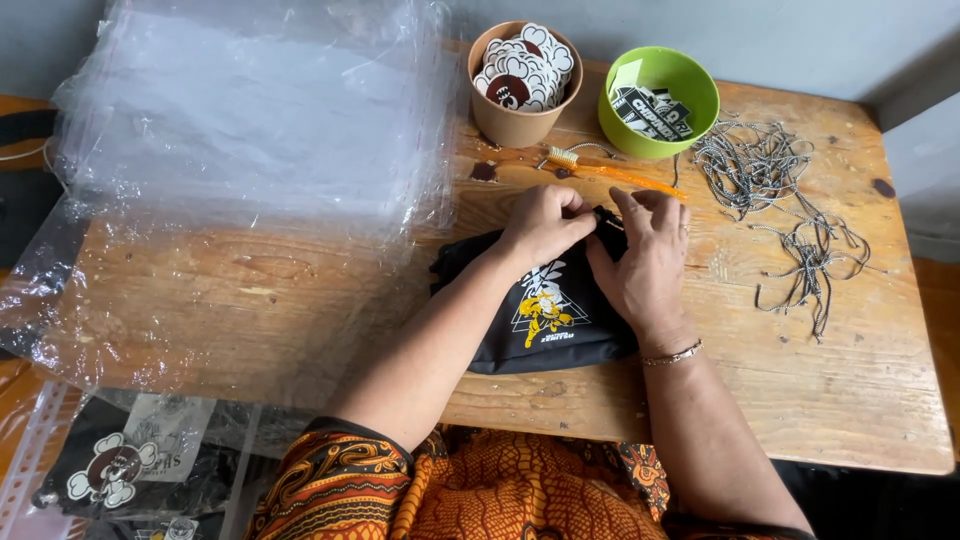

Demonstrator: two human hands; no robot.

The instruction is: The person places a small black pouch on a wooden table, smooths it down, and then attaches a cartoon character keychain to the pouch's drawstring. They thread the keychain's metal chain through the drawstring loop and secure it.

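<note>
Four risks can be judged from how things lie on the wooden table (860, 400).

1. The folded black garment (555, 320), with its yellow and white print, lies at the near middle of the table under both hands. Its top edge is pinched by the left hand (543, 225), whose fingers are curled shut on the cloth. If that pinch were loosened, the fold could spring open.

2. The right hand (645, 260) is laid over the garment's right side, its fingertips bent onto the same top edge beside the left hand. What small thing, if any, is held between the fingertips cannot be told, since it is hidden. A small piece handled blind there could be dropped or fixed crooked.

3. The orange brush (620, 172) lies just beyond the knuckles. It could be knocked by a raised hand toward the green bowl (692, 75) or the brown paper cup (510, 125) of round stickers.

4. The loose grey cords (790, 200) are spread near the right wrist, where the bracelet (672, 354) could snag one and drag the tangle. The stack of clear plastic bags (240, 130) at the left could be slid off by an elbow.
</note>
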